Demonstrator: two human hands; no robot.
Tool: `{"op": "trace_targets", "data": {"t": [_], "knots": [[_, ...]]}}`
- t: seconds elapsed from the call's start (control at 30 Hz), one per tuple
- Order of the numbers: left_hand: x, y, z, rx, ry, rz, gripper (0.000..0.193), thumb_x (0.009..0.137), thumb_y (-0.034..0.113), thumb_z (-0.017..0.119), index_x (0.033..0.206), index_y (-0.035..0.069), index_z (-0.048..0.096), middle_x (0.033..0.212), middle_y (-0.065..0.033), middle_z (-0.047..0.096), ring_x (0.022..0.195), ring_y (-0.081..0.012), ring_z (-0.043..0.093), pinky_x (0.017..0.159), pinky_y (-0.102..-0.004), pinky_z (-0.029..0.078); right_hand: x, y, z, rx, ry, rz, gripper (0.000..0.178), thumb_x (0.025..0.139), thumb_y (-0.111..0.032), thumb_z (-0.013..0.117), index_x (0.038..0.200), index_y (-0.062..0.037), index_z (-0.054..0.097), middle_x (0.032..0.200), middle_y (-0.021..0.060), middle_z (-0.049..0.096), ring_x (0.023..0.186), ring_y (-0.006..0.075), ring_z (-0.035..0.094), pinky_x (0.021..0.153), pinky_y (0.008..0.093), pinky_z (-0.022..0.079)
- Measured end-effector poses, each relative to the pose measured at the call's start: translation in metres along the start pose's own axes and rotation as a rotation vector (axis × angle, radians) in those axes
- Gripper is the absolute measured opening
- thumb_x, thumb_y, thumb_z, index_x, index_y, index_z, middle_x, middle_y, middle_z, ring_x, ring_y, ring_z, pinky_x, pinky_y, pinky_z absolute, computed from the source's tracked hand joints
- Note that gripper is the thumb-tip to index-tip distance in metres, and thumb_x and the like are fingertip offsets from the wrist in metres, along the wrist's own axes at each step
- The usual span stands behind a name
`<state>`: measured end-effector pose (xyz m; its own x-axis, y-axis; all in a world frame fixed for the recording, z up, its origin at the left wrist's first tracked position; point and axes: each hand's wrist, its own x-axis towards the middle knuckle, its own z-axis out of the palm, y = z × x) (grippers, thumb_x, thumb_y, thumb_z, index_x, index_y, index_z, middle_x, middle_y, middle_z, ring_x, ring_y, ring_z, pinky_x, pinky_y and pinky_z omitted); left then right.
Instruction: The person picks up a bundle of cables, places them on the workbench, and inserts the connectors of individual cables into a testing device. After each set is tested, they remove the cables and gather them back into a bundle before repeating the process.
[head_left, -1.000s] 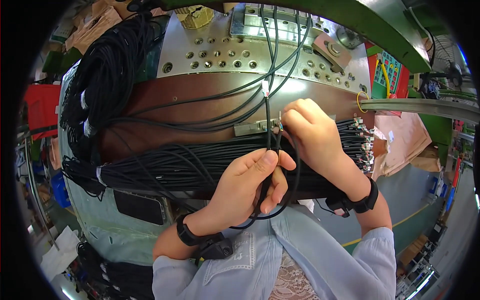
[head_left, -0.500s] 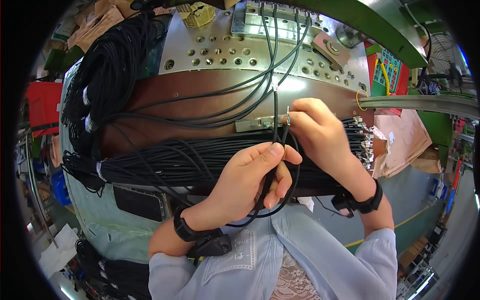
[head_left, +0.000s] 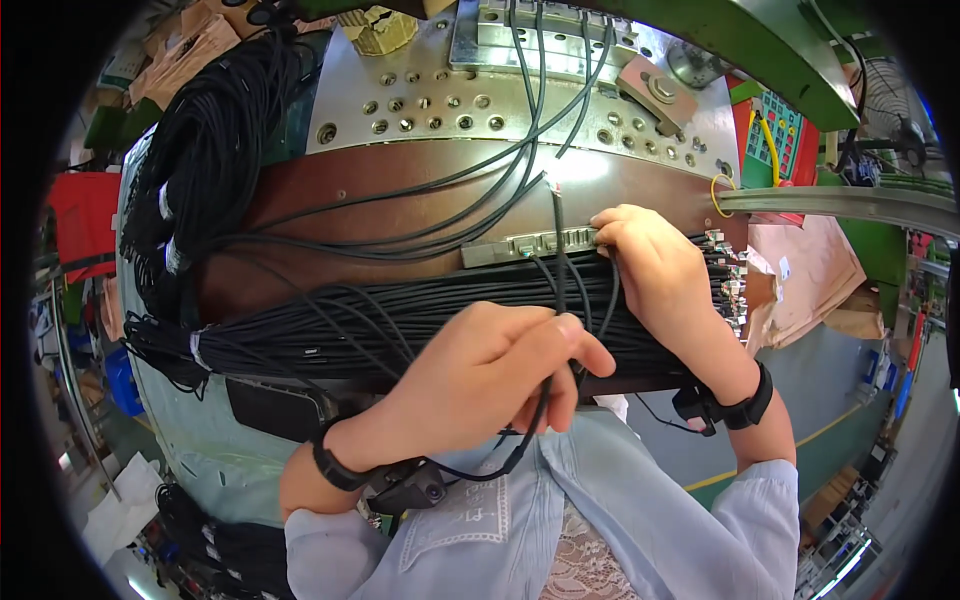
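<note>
Black cable [head_left: 560, 270] in left hand [head_left: 500, 365], right hand [head_left: 655, 265] at bar [head_left: 490, 253]

Hands are held apart. The cable is clamped between left thumb and fingers, its tip raised past the bar. Right fingers are bent at the bar's right end; whether anything is pinched there cannot be told. The bar is set just beyond the bundle [head_left: 300, 330]. Step in hand, as judged: cable ends being seated along the bar. For the next move, the held tip would probably need to be lowered and lined up with it.
</note>
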<state>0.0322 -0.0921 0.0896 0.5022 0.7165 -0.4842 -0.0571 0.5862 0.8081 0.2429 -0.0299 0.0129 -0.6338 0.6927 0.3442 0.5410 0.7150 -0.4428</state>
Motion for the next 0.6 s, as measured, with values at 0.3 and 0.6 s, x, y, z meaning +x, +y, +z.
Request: {"op": "trace_targets", "data": {"t": [0.3,0.6], "knots": [[0.028,0.017,0.01,-0.056,-0.261,-0.187,0.041,0.096,0.025,0.036,0.099,-0.006,0.062,0.066,-0.0085,0.063,0.054,-0.0112,0.057,0.05,-0.0205,0.045,0.011,-0.002,-0.017,0.102,0.031,0.024,0.014,0.077,0.004,0.059,0.089,-0.0013,0.055,0.095,0.0139,0.062,0.085,0.031,0.061,0.072,0.0344,0.05],[0.08,0.031,-0.089,0.26,0.456,0.314,0.036,0.096,0.024,0.039,0.115,-0.002,0.056,0.106,-0.0122,0.062,0.099,-0.0163,0.058,0.084,-0.0283,0.045,-0.008,0.016,-0.014,0.078,-0.034,0.129,0.015,0.077,0.003,0.06,0.09,0.0,0.052,0.095,0.0155,0.061,0.086,0.0313,0.06,0.075,0.0322,0.048]]}}
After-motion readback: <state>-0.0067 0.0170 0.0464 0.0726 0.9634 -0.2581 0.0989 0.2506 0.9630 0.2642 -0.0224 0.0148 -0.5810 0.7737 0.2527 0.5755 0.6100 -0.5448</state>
